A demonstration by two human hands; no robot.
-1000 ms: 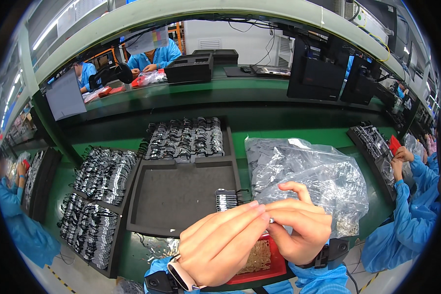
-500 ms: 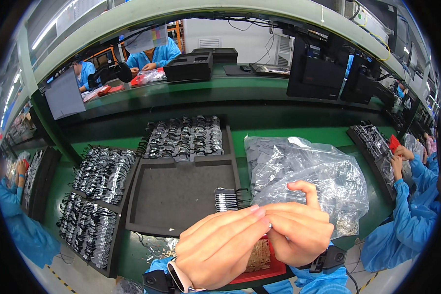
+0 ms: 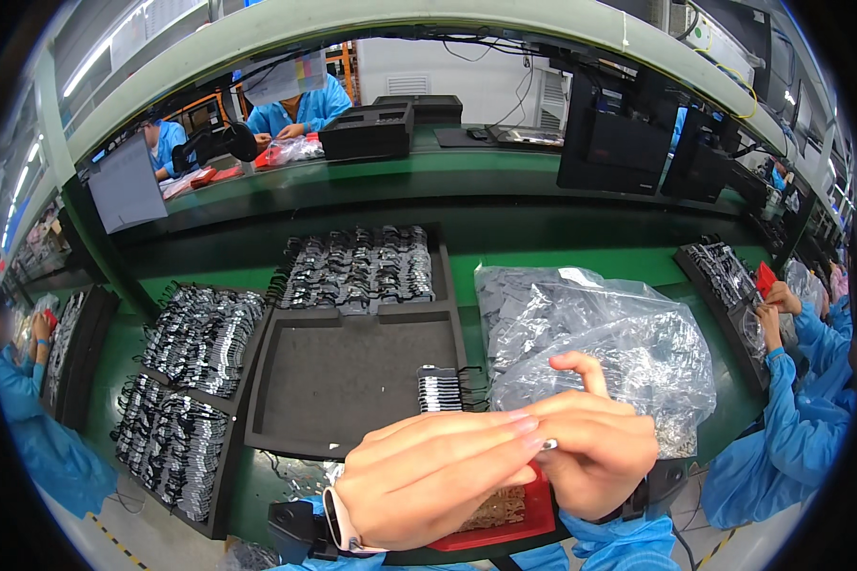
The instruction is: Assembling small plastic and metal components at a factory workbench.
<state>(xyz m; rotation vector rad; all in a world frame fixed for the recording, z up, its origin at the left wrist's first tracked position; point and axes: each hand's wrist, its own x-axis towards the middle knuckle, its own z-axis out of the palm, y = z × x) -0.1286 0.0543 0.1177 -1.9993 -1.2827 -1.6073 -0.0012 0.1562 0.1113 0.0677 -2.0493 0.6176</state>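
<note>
Right now both hands meet above the near edge of the green tabletop (image 3: 257,487), fingertips touching. The right hand (image 3: 600,445) is curled, its thumb and forefinger closed on a small shiny piece (image 3: 548,444) that peeks out between them; one of its fingers sticks up, bent at the tip. The left hand (image 3: 428,476) lies with its fingers extended and pressed together, their tips against the right hand's fingers; whether it grips anything cannot be told, since its palm side is hidden.

Below the hands, partly covered by them, is a red tray (image 3: 543,519) with small brass-coloured parts (image 3: 495,509). Just beyond the left hand sits a black foam tray (image 3: 333,381); a short stack of silver parts (image 3: 439,390) lies at the right of its near compartment, and rows of silver and black parts (image 3: 357,271) fill the far one. Another loaded tray (image 3: 240,404) stands to its left. Beyond the right hand, a clear plastic bag (image 3: 595,324) holds dark grey pieces.
</note>
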